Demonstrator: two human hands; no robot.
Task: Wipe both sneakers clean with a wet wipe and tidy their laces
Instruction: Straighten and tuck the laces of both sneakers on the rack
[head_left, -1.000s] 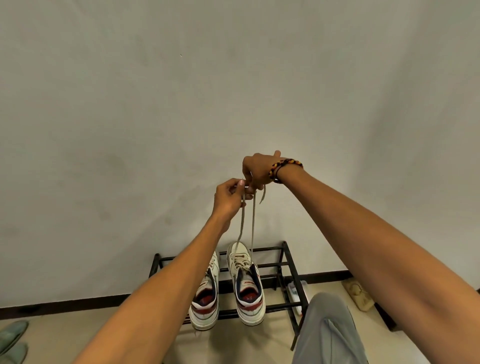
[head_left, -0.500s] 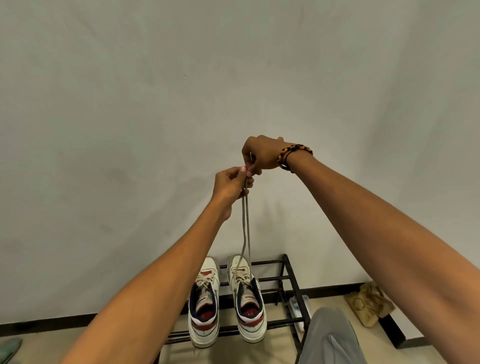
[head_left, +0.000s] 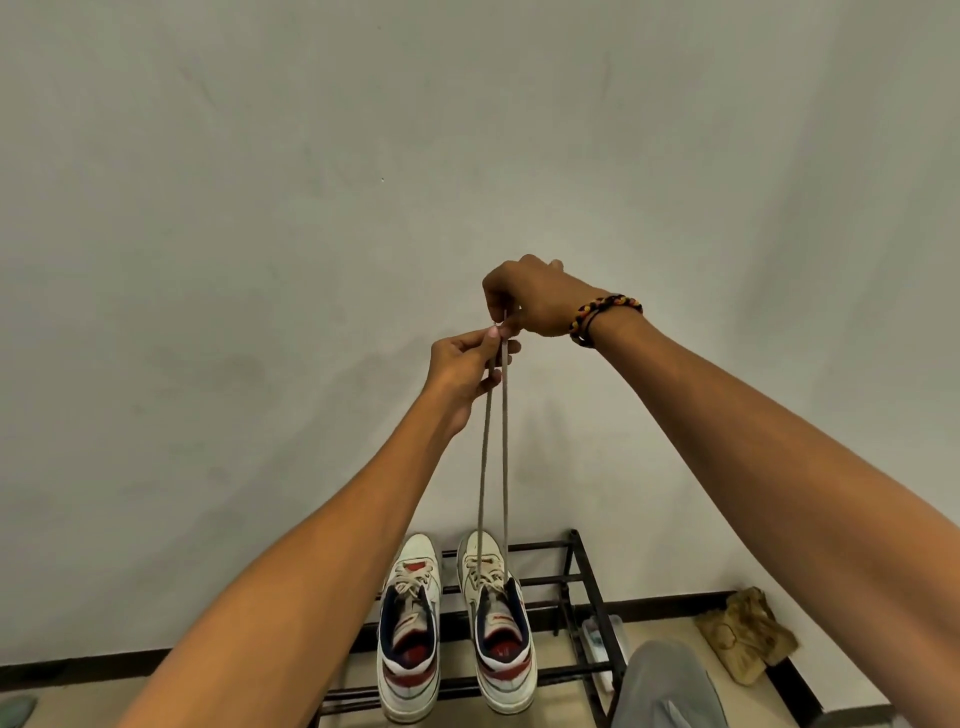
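1. Left hand (head_left: 464, 370): grip pinching both strands of the right sneaker's lace (head_left: 493, 441) near the ends, pulled taut upward.
2. Right hand (head_left: 530, 297): grip pinching the lace tips just above; braided bracelet (head_left: 602, 314) at wrist.
3. Right sneaker (head_left: 500, 623) and left sneaker (head_left: 410, 634): side by side on black metal shoe rack (head_left: 576, 597), toes toward wall.

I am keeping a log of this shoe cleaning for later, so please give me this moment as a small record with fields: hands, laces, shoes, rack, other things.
left hand: pinches the laces near their top
right hand: pinches the lace ends just above the left hand
laces: two strands pulled up taut from the right shoe
right shoe: on the rack, heel toward the camera
left shoe: beside it, laces loose on its tongue
rack: black metal, against the wall
bracelet: on right wrist
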